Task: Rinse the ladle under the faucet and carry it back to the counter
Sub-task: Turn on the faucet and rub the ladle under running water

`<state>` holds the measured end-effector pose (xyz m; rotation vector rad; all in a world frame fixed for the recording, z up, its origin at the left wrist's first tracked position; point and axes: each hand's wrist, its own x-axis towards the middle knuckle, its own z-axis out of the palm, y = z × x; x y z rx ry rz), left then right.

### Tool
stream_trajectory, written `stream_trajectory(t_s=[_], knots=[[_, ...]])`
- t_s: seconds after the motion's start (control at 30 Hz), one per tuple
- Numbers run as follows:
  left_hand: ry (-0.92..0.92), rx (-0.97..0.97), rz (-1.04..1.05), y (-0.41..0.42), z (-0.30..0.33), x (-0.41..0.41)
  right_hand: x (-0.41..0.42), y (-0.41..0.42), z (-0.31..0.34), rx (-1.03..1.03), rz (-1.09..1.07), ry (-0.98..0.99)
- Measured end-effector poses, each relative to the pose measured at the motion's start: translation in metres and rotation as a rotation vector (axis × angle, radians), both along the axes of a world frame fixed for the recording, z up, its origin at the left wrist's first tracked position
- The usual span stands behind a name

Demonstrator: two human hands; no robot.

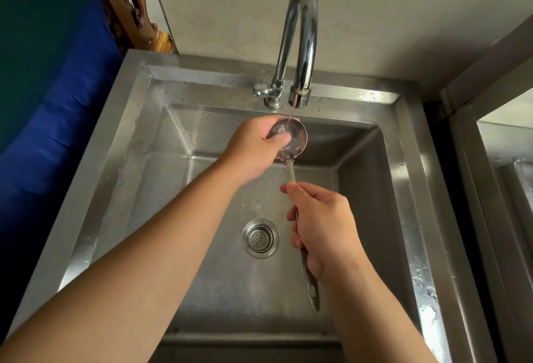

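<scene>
A steel ladle (294,136) is held over the sink basin, its bowl right under the spout of the chrome gooseneck faucet (300,45). A thin stream of water runs from the spout into the bowl. My left hand (253,149) cups the bowl from the left, thumb pressed inside it. My right hand (323,227) grips the middle of the long handle, whose patterned end with a hanging hole sticks out below my wrist.
The stainless sink (115,166) has a round drain strainer (260,238) at the bottom and wet rims. The faucet lever (261,91) points left. A second steel basin (507,178) lies at the right. Blue cloth (57,103) and carved wood (129,5) stand at the left.
</scene>
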<state>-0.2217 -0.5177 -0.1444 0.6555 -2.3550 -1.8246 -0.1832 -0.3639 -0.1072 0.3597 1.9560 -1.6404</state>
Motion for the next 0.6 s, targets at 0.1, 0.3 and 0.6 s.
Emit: stream_trajectory(t_s=[0.1, 0.3, 0.6], knots=[[0.035, 0.253, 0.038, 0.000, 0.001, 0.001, -0.001, 0.000, -0.001, 0.003, 0.012, 0.013], [-0.027, 0.161, 0.171, 0.007, 0.005, -0.003, 0.006, 0.000, -0.004, 0.023, 0.039, 0.000], [0.005, -0.287, -0.061, 0.001, 0.010, 0.008, 0.003, 0.013, -0.010, 0.009, 0.043, -0.008]])
